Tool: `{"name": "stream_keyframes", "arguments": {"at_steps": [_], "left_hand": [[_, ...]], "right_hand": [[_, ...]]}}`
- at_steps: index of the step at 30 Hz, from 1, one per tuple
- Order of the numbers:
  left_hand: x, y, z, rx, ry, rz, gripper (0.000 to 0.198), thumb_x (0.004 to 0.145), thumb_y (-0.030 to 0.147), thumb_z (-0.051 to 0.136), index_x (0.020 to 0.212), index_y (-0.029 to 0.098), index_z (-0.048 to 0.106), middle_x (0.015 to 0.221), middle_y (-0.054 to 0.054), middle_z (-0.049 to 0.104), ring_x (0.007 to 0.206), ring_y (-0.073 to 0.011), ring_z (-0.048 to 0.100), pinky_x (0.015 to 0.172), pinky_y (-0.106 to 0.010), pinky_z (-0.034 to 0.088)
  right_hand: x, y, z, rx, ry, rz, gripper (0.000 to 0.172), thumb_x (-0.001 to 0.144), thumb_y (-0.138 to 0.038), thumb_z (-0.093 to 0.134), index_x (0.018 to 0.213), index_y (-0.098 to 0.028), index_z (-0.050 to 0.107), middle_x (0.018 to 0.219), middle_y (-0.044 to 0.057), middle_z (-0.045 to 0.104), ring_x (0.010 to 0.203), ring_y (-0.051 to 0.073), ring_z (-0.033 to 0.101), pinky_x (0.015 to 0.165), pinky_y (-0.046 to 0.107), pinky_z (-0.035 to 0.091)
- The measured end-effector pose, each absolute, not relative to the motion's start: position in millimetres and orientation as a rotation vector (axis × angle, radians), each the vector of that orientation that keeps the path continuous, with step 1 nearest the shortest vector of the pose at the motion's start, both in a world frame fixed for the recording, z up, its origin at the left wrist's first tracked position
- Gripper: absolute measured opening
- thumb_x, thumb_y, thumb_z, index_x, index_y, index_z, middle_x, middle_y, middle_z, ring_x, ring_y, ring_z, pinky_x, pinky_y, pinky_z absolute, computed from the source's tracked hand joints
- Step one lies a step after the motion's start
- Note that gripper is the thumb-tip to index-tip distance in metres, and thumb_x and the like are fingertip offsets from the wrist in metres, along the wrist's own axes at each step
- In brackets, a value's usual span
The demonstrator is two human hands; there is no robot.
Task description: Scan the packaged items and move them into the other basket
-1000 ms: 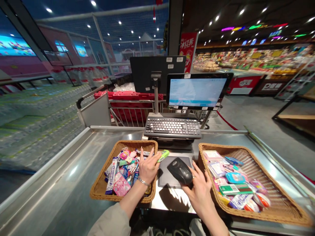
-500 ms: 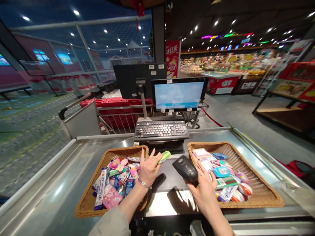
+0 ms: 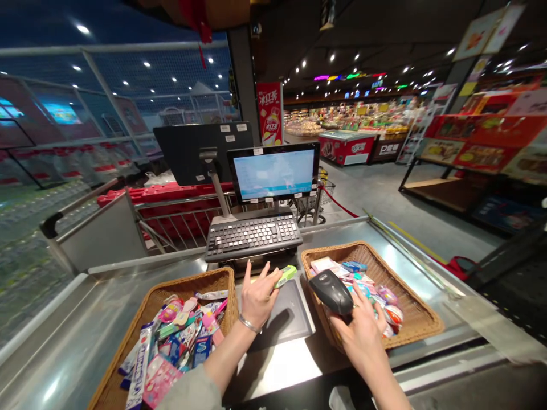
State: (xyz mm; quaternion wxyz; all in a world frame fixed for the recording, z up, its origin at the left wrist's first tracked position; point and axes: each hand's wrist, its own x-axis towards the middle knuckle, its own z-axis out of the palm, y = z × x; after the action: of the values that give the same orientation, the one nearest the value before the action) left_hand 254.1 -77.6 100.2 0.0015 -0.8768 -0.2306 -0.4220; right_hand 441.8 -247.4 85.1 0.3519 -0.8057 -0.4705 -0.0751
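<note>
My left hand [image 3: 257,299] pinches a small green packet [image 3: 285,276] between its fingertips, above the left edge of a dark flat scanner pad [image 3: 287,316]. Just behind that hand lies a wicker basket [image 3: 213,282] heaped with sweets and small packets, including a pink packet [image 3: 159,380]. My right hand [image 3: 363,337] grips a black handheld barcode scanner [image 3: 331,292] over the near rim of a second wicker basket [image 3: 342,253]. That basket holds small boxes, packets and foil-wrapped eggs [image 3: 393,314].
A black keyboard [image 3: 253,234] and a monitor [image 3: 273,172] on a pole stand just beyond the pad. The baskets rest on a stainless steel counter [image 3: 64,322]. Behind it stands a metal railing with red crates [image 3: 162,196].
The whole view has swung, shifting the counter and screen to the left. The scanner has moved rightward from above the pad to over the right basket's rim. Both hands keep their hold.
</note>
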Motion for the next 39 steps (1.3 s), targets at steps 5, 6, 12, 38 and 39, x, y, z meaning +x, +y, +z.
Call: {"name": "stream_keyframes", "arguments": {"at_steps": [5,6,12,38,39], "left_hand": [[279.8,-79.4,102.4,-2.779,-0.630,-1.342,0.039,0.085,0.009,0.057,0.120,0.024,0.061,0.113,-0.004,0.074,0.116,-0.0284,0.063,0.116,-0.066,0.023],[285.0,-79.9,102.7,-2.784,-0.608,-1.345,0.038,0.086,0.009,0.057,0.121,0.024,0.061,0.113,-0.004,0.074,0.115,-0.0282,0.063,0.115,-0.066,0.025],[313.7,-80.8,99.4,-2.807,-0.492,-1.331,0.042,0.086,0.008,0.053,0.125,0.024,0.059,0.115,-0.004,0.073,0.114,-0.0246,0.065,0.108,-0.056,0.043],[405.0,-95.9,56.6,-3.215,-0.439,-0.967,0.075,0.087,0.013,0.048,0.154,0.016,0.014,0.156,-0.018,0.031,0.146,-0.0301,0.024,0.113,-0.057,0.038],[401.3,-95.8,57.2,-3.217,-0.452,-0.935,0.074,0.086,0.014,0.050,0.153,0.016,0.019,0.154,-0.018,0.035,0.145,-0.0306,0.027,0.113,-0.058,0.037]], "right_hand": [[461.1,-257.0,85.1,-2.123,-1.106,-0.247,0.030,0.083,-0.038,0.052,0.102,-0.021,0.068,0.125,0.012,0.064,0.132,0.032,0.043,0.111,0.058,0.014],[464.9,-258.9,84.8,-2.122,-1.093,-0.262,0.030,0.083,-0.038,0.051,0.100,-0.021,0.068,0.125,0.012,0.064,0.132,0.032,0.044,0.111,0.057,0.014],[487.6,-267.8,74.9,-2.134,-0.995,-0.343,0.036,0.082,-0.042,0.049,0.105,-0.020,0.067,0.131,0.015,0.060,0.130,0.032,0.046,0.110,0.056,0.018],[528.7,-304.2,66.6,-2.216,-0.802,-0.341,0.045,0.081,-0.050,0.052,0.109,-0.019,0.068,0.128,0.016,0.063,0.126,0.031,0.050,0.110,0.056,0.019],[527.6,-302.7,67.2,-2.215,-0.804,-0.336,0.045,0.081,-0.050,0.052,0.108,-0.019,0.068,0.127,0.015,0.063,0.126,0.032,0.051,0.110,0.056,0.019]]}}
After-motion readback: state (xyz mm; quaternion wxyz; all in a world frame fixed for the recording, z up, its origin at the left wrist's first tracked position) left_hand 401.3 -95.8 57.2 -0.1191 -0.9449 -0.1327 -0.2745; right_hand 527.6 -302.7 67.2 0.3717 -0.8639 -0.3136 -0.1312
